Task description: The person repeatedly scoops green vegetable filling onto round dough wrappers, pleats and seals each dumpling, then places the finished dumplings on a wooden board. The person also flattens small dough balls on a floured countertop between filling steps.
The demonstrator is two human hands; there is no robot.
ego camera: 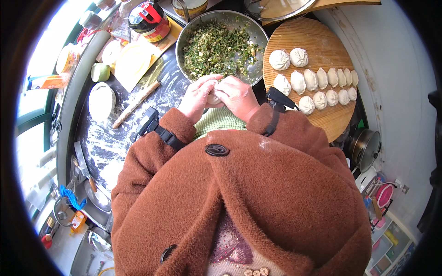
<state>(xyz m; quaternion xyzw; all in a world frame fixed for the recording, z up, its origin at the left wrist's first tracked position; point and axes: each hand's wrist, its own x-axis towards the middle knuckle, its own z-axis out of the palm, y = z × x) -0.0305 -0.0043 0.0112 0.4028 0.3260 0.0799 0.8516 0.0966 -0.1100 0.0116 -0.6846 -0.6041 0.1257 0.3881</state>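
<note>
Between both hands is a piece of white dough [214, 98], gathered at its top by the fingers. My left hand [196, 98] cups it from one side, and my right hand [238, 94] pinches its upper edge. What lies inside the dough is hidden. Just beyond the hands stands a metal pan [264, 45] of chopped green filling [221, 48], its near rim partly covered by my fingers. To the right, a round wooden board [331, 129] carries rows of pleated buns [279, 60] and longer folded dumplings [298, 82].
A rolling pin [136, 105] lies on the floury black worktop [103, 145] at left, beside a white bowl [102, 101]. A red-lidded jar [150, 22] stands behind. A cleaver [82, 157] rests near the sink [100, 215]. A lidded pot [364, 148] stands at right.
</note>
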